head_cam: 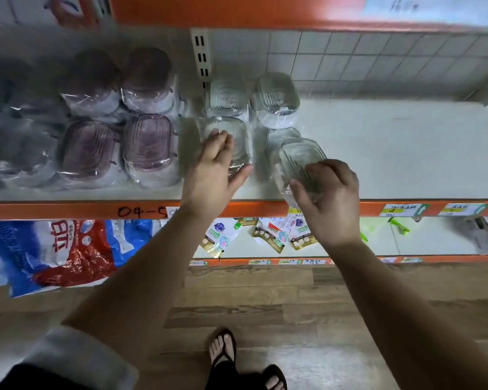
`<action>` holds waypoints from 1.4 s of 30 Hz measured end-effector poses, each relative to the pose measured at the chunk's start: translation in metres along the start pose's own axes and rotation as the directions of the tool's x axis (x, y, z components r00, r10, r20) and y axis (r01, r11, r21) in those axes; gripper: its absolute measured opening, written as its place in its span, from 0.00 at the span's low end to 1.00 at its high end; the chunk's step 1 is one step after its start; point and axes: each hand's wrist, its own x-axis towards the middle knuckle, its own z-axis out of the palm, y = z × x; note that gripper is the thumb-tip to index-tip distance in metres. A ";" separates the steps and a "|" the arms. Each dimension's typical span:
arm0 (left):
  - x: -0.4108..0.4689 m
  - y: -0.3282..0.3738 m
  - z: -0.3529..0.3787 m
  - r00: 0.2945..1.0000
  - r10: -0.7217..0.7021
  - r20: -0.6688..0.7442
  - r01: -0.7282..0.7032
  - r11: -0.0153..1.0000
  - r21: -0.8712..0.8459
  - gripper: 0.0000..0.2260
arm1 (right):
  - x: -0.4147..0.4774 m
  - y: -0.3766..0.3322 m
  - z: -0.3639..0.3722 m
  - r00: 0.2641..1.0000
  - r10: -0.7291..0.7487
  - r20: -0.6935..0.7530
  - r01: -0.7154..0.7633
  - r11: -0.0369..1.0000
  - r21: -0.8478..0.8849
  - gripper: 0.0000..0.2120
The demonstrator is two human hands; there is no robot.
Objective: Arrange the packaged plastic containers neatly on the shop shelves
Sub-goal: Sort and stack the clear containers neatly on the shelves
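Clear plastic containers in shrink wrap stand on the white shelf [392, 153]. Two sit at the back [227, 97] [276, 97]. My left hand [213, 170] rests with relaxed fingers against the front-left clear container [238, 142]. My right hand [328, 198] grips the near end of another clear container [299, 159], tilted over the shelf's front edge, with one more clear container [282, 135] just behind it. Purple-tinted wrapped containers [147, 144] stand in rows to the left.
Grey wrapped containers [9, 130] fill the shelf's far left. An orange shelf lip [68, 211] runs along the front with price tags [400, 210]. Below it lie detergent bags [54, 251] and small refill pouches [268, 235]. A slotted upright [201, 57] stands at the back.
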 end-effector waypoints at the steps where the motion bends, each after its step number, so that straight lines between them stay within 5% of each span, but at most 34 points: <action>1: 0.001 -0.004 0.005 0.999 0.003 0.049 -0.004 1.000 0.019 0.30 | 0.004 0.001 0.003 1.000 -0.004 -0.001 0.004 1.000 -0.008 0.15; 27: -0.007 -0.006 0.008 0.999 0.048 0.025 -0.049 0.998 0.030 0.24 | 0.042 -0.012 0.057 0.987 -0.021 0.159 0.064 0.959 -0.275 0.26; 33: -0.019 0.012 -0.007 0.997 0.053 0.057 -0.055 0.998 0.041 0.21 | 0.030 -0.015 0.039 0.974 0.004 0.225 0.075 0.938 -0.337 0.27; 42: -0.059 0.054 -0.074 0.997 0.073 0.003 -0.073 0.994 0.083 0.20 | -0.009 -0.048 -0.047 0.971 -0.043 0.235 0.094 0.973 -0.211 0.21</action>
